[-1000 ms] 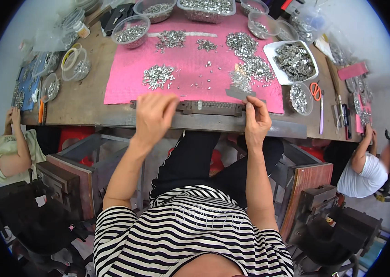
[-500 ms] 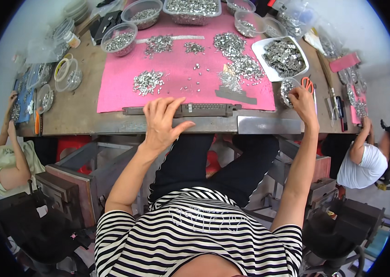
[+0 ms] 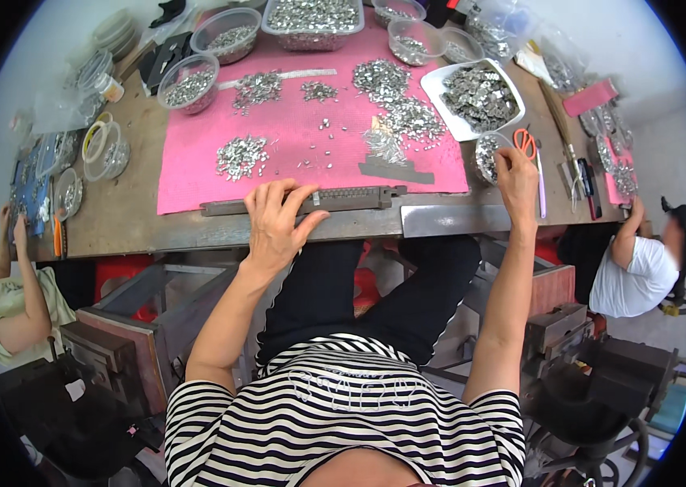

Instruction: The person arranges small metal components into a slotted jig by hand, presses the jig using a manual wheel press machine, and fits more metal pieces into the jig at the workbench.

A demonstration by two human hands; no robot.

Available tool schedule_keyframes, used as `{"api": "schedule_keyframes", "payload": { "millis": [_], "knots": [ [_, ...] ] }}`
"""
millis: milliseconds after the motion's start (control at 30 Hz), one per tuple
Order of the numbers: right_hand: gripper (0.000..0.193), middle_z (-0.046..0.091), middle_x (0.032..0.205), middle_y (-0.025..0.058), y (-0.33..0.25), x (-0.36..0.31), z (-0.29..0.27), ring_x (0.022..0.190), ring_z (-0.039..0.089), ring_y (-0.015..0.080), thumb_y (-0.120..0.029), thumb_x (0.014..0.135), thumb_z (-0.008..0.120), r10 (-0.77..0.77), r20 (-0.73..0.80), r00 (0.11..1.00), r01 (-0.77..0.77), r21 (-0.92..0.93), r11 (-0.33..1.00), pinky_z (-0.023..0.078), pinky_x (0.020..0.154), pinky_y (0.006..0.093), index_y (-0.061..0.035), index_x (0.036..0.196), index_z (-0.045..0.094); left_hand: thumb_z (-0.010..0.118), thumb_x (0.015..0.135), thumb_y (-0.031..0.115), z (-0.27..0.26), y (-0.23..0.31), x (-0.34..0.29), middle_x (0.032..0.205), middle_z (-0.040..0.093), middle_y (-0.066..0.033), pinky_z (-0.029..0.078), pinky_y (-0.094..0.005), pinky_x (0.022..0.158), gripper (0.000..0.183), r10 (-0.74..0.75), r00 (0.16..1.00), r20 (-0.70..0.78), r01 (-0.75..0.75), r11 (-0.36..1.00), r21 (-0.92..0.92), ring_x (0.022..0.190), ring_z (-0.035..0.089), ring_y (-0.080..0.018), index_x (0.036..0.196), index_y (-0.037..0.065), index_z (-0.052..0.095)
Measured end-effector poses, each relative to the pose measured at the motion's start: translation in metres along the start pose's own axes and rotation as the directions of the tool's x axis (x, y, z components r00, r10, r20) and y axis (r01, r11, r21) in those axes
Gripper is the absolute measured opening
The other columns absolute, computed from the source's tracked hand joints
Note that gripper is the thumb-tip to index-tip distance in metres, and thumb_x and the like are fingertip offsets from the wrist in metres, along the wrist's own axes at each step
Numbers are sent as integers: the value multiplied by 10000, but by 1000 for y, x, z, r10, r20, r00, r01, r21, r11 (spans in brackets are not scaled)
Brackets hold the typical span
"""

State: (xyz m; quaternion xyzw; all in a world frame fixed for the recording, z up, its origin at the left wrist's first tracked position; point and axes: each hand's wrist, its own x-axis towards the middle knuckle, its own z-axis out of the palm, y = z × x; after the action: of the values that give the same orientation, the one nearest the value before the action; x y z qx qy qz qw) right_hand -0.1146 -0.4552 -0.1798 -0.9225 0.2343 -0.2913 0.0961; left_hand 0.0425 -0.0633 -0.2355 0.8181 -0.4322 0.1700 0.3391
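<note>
Right of centre, clear tub [image 3: 477,170] lies up-left of right hand [image 3: 516,176], grip unclear; left hand [image 3: 275,217] open over near-horizontal dark bar [image 3: 352,200].

The right hand [image 3: 517,187] has reached the tub [image 3: 480,172].

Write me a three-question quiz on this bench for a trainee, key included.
1. Which hand is at the dark metal bar, and which at the small round tub?
2. True or false: the orange-handled scissors lie to the right of the pink mat.
3. The tray of metal pieces near the mat's right edge is: a) blue, b) white, c) green.

Key: 1. left hand at the bar, right hand at the tub; 2. true; 3. b.
</note>
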Motion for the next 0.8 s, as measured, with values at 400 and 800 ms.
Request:
{"api": "schedule_keyframes", "payload": {
  "millis": [400,800],
  "knots": [
    [133,635,914,112,-85,-58,47,854,594,314,8,832,723,-182,-50,982,189,208,960,473,766,411,-38,954,701,836,777,346,0,3,1,1083,603,-54,359,-422,933,456,-14,1000,9,14,1000,2,1051,550,-252,1156,126,709],
    [109,621,910,87,-82,-55,46,864,584,294,-9,821,715,-105,7,994,96,333,938,456,770,414,-59,917,700,839,774,346,1,2,1,1082,608,-53,361,-420,940,454,-18,1000,-10,18,1000,14,1050,555,-247,1153,130,714]
  ]
}}
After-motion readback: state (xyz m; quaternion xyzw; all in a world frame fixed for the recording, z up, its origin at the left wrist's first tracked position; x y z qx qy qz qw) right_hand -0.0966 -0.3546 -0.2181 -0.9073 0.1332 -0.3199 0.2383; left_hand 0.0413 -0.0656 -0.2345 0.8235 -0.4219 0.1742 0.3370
